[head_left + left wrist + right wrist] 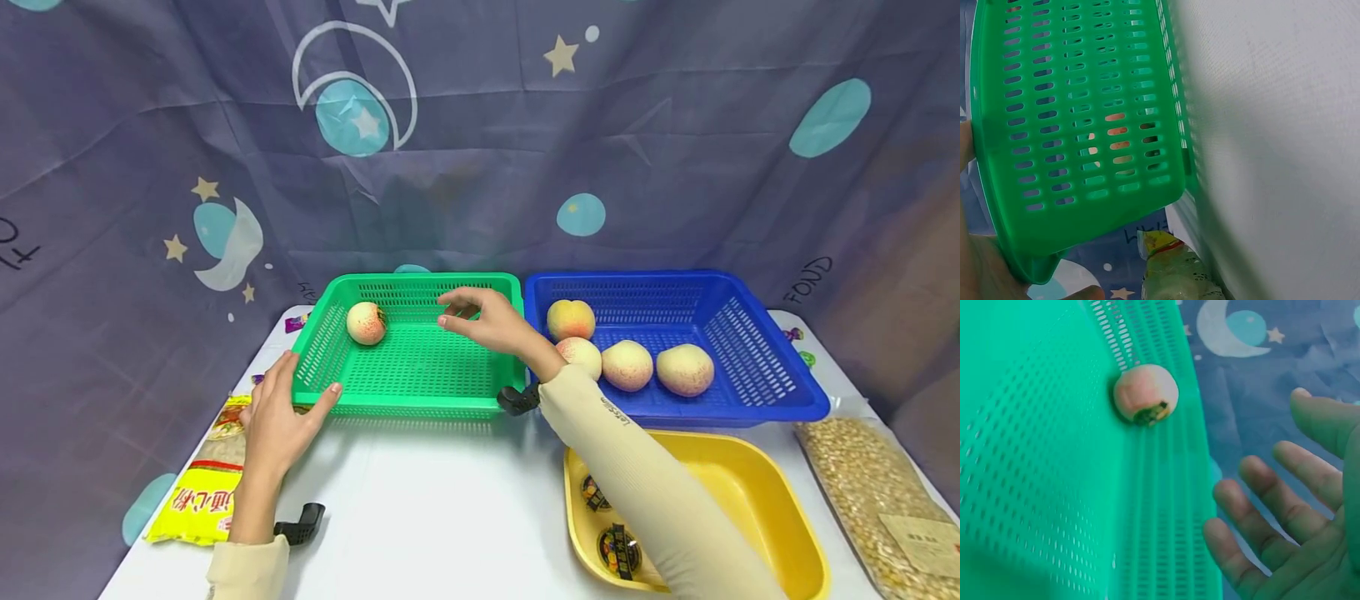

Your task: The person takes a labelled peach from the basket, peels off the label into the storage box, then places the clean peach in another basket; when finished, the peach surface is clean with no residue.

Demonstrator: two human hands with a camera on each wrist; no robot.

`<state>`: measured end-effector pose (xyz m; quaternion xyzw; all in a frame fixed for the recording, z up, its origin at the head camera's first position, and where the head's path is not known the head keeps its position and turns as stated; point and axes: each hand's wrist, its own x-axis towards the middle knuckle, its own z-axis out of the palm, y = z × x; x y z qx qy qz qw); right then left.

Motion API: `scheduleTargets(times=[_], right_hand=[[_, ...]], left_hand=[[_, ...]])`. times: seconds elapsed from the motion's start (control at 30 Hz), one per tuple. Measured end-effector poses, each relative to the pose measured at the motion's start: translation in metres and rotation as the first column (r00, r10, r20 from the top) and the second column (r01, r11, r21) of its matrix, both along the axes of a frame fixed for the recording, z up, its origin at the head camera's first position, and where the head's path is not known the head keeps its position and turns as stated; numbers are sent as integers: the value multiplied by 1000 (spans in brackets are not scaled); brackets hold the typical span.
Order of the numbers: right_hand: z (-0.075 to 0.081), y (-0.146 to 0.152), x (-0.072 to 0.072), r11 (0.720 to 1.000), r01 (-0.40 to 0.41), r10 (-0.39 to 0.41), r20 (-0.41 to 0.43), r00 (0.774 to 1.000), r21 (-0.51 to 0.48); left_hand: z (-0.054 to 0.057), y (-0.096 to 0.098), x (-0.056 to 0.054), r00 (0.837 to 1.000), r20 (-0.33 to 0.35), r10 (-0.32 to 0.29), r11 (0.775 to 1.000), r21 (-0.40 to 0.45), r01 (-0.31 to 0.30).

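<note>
My left hand [279,421] rests at the near left corner of the green basket [420,402], thumb and fingers spread about its rim. Over the right half of that basket hovers my right hand [483,317], fingers loosely bent and nothing held. One peach [366,323] with a dark patch lies at the basket's far left; the right wrist view shows this peach [1146,394] against the mesh wall, apart from the fingers. To the right stands a blue basket [772,408] with several peaches [627,365], partly behind my right forearm.
A yellow tray [798,533] with dark-labelled items [619,550] sits at the near right, partly under my forearm. Beside it lies a bag of kernels [873,492]. At the left is a yellow food packet [198,492]. A patterned curtain [480,167] hangs behind the baskets.
</note>
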<state>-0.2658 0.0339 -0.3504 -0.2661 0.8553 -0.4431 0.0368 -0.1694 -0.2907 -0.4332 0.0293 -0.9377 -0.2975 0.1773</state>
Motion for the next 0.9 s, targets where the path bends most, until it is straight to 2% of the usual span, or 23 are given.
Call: scheduleTargets(times=[0.33, 0.63, 0.9], right_hand=[[-9, -23, -26, 999, 35, -32, 122, 992, -18], [-18, -39, -36, 999, 8, -3, 131, 991, -34], [-26, -53, -47, 1000, 2, -4, 147, 989, 14]], left_hand=[[7, -2, -5, 999, 20, -32, 999, -37, 33], [18, -10, -9, 988, 137, -79, 994, -65, 88], [19, -14, -11, 982, 162, -102, 993, -37, 109]])
